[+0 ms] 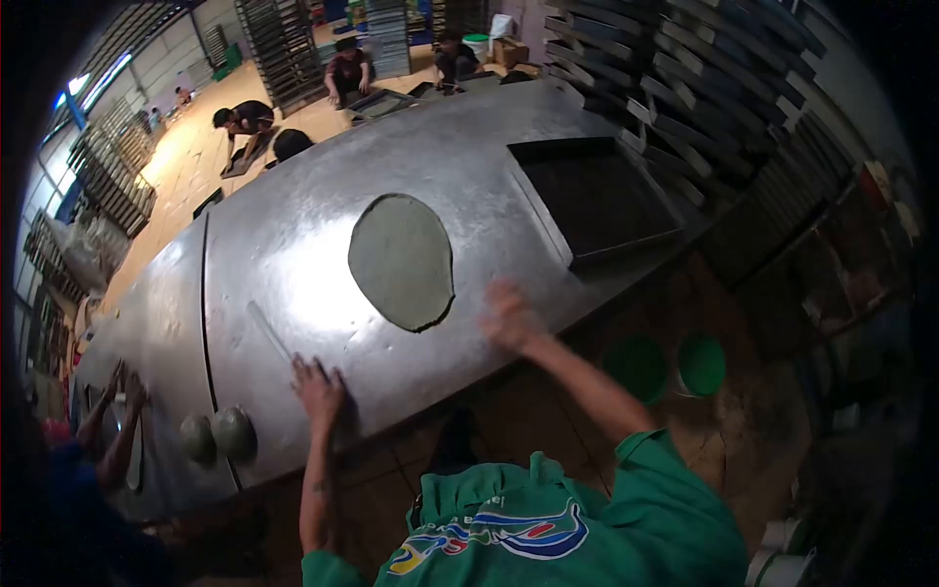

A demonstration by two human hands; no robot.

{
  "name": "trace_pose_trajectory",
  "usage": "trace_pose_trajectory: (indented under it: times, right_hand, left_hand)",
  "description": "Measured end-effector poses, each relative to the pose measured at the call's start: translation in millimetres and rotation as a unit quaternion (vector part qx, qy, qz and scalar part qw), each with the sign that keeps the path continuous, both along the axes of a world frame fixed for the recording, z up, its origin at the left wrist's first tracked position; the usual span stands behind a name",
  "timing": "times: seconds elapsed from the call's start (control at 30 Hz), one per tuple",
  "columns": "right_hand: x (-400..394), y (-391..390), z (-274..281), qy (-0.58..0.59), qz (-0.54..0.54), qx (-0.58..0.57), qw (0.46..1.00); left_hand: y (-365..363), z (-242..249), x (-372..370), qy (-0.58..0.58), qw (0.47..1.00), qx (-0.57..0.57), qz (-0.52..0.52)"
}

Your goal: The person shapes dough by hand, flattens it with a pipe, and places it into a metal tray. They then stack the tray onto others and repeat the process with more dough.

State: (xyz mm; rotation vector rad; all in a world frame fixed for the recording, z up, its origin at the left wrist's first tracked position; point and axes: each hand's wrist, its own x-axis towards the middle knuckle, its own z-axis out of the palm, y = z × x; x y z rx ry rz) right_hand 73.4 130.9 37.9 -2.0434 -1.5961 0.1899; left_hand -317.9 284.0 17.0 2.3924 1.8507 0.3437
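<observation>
A flat, rounded sheet of greenish-grey dough lies on the metal table. My left hand rests on the tabletop near its front edge, fingers spread. A thin pale rod, like a slim rolling pin, slants away from its fingertips. Over the table to the right of the dough is my right hand, smeared by motion, so its fingers do not show clearly. Left of my left hand, two rounded lumps of dough sit side by side near the table seam.
A dark rectangular tray stands at the right of the table. A co-worker's hands work at the left end, with another rod nearby. Stacked trays rise behind. Green buckets stand on the floor. Several people crouch beyond the table.
</observation>
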Motion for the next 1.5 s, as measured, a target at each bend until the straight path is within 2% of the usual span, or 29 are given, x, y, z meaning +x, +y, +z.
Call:
trace_pose_trajectory:
  times: [0.03,0.07,0.1,0.13,0.17,0.27,0.43,0.5,0.57,0.67,0.7,0.73,0.77,0.8,0.83,0.87,0.9,0.97,1.0,1.03,1.1,1.13,1.17,1.2,1.23,1.3,1.37,1.43,1.5]
  right_hand:
    - [58,7,-24,-0.046,-0.044,0.012,0.998]
    - [98,3,-24,-0.111,-0.162,0.112,0.974]
    - [125,-3,-17,-0.270,-0.272,0.126,0.915]
    - [140,-8,-1,-0.230,-0.308,0.071,0.920]
    - [147,-8,15,-0.191,-0.338,0.016,0.922]
    - [152,29,13,-0.126,-0.261,-0.112,0.951]
    - [107,77,-5,-0.213,-0.289,-0.012,0.933]
    - [86,96,2,-0.191,-0.258,0.135,0.937]
    - [64,123,20,-0.144,-0.160,0.125,0.968]
    - [66,198,15,0.164,-0.062,0.072,0.982]
    - [73,230,9,0.240,-0.047,0.072,0.967]
    - [82,263,2,0.203,-0.005,0.090,0.975]
    - [90,295,-5,0.167,0.037,0.109,0.979]
    - [98,325,-7,0.176,0.039,0.112,0.977]
    - [102,351,-5,0.154,0.127,0.126,0.972]
    - [103,371,-8,0.131,0.215,0.141,0.957]
    - [105,386,-15,0.144,0.217,0.144,0.955]
    - [107,402,-19,0.289,0.326,-0.053,0.899]
    - [102,400,-17,0.331,0.242,-0.089,0.908]
    - [97,397,-12,0.333,0.244,-0.089,0.906]
    - [97,387,-4,0.475,0.176,-0.118,0.854]
    - [96,382,-5,0.470,0.177,-0.115,0.857]
    - [90,377,-12,0.416,0.181,0.025,0.891]
    - [84,374,-19,0.355,0.184,0.164,0.902]
    - [80,376,-23,0.354,0.190,0.168,0.900]
    - [73,379,-24,0.128,0.085,0.260,0.953]
    - [66,358,-9,0.026,0.064,0.402,0.913]
    - [60,316,13,0.016,0.075,0.479,0.874]
    - [56,275,49,-0.040,0.063,0.506,0.859]
  left_hand:
    - [9,8,-7,-0.016,1.000,-0.015,0.011]
    - [11,19,-9,-0.013,1.000,-0.007,0.023]
    - [14,25,-9,-0.009,0.999,0.000,0.040]
    - [25,22,-3,-0.010,0.999,-0.004,0.051]
    - [38,18,4,-0.063,0.997,0.042,-0.003]
    - [78,20,63,-0.174,0.978,0.079,-0.086]
    - [203,2,190,-0.239,0.960,0.028,-0.144]
    - [258,-10,235,-0.236,0.959,0.044,-0.150]
    - [298,-11,273,-0.186,0.968,0.052,-0.163]
    - [327,-7,297,-0.110,0.952,0.117,-0.261]
    - [325,14,297,-0.109,0.957,-0.034,-0.266]
    - [325,29,295,-0.103,0.942,-0.182,-0.263]
    - [319,33,288,-0.095,0.943,-0.182,-0.260]
    - [309,33,277,-0.170,0.912,-0.179,-0.328]
    - [303,35,267,-0.242,0.871,-0.175,-0.391]
    - [300,42,266,-0.232,0.875,-0.178,-0.386]
    - [296,51,268,-0.280,0.865,-0.215,-0.357]
    - [302,48,261,-0.320,0.857,-0.249,-0.319]
    - [315,35,260,-0.264,0.885,-0.110,-0.368]
    - [326,20,263,-0.205,0.888,0.030,-0.412]
    - [328,4,263,-0.248,0.858,0.038,-0.449]
    - [315,8,264,-0.219,0.898,0.005,-0.382]
    - [305,13,267,-0.187,0.931,-0.027,-0.312]
    - [297,13,273,-0.240,0.913,0.064,-0.323]
    - [295,10,278,-0.239,0.914,0.070,-0.321]
    - [293,10,286,-0.201,0.942,0.020,-0.267]
    - [266,40,282,-0.188,0.941,0.052,-0.277]
    - [231,61,267,-0.263,0.871,0.185,-0.372]
    - [194,104,263,-0.277,0.854,0.205,-0.391]
